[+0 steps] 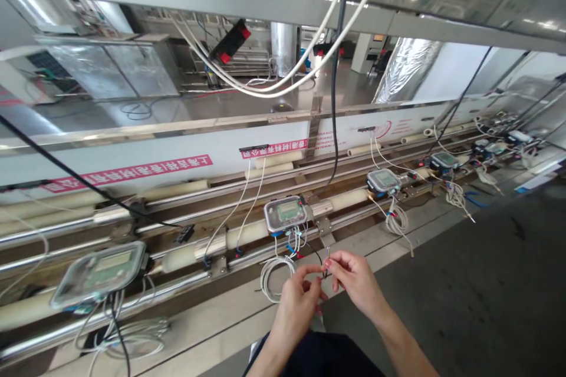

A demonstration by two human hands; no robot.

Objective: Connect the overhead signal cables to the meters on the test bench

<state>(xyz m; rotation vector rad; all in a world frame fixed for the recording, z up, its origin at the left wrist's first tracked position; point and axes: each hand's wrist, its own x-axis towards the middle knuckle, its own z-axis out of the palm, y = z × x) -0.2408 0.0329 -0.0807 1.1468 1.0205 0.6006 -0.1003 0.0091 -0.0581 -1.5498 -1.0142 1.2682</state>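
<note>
In the lower middle of the head view, my left hand (299, 301) and my right hand (356, 280) meet at the fingertips. Thumb and index finger of my right hand pinch a small, thin piece with a shiny metal tip (328, 251). A thin black cable (317, 252) runs down from the nearest meter to the fingers. My left hand is curled closed beside it; what lies in its fingers is mostly hidden. Just beyond is a meter with a clear cover and display (285, 214), with a coil of white cable (270, 280) hanging under it.
More meters stand along the rails, one at the left (101, 274) and one at the right (382, 181). A metal ledge (230, 330) runs along the near side. White cables (283, 93) and a black cable (335, 100) hang down from above.
</note>
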